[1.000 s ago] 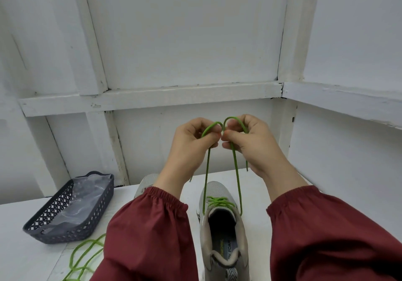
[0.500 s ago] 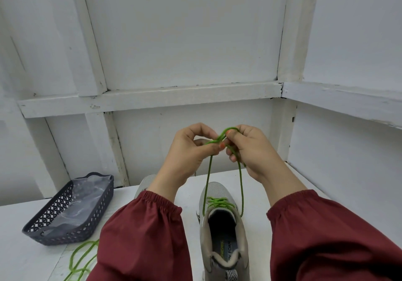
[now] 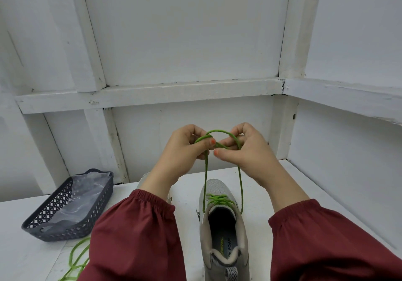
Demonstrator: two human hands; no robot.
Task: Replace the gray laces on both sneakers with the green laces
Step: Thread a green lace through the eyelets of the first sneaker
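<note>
Both hands are raised above a gray sneaker (image 3: 224, 233), the left hand (image 3: 185, 150) and right hand (image 3: 245, 148) each pinching a loop of its green lace (image 3: 205, 183) between them.

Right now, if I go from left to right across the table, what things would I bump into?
A gray basket → second sneaker, mostly hidden behind the left sleeve → gray sneaker threaded with the green lace.
</note>
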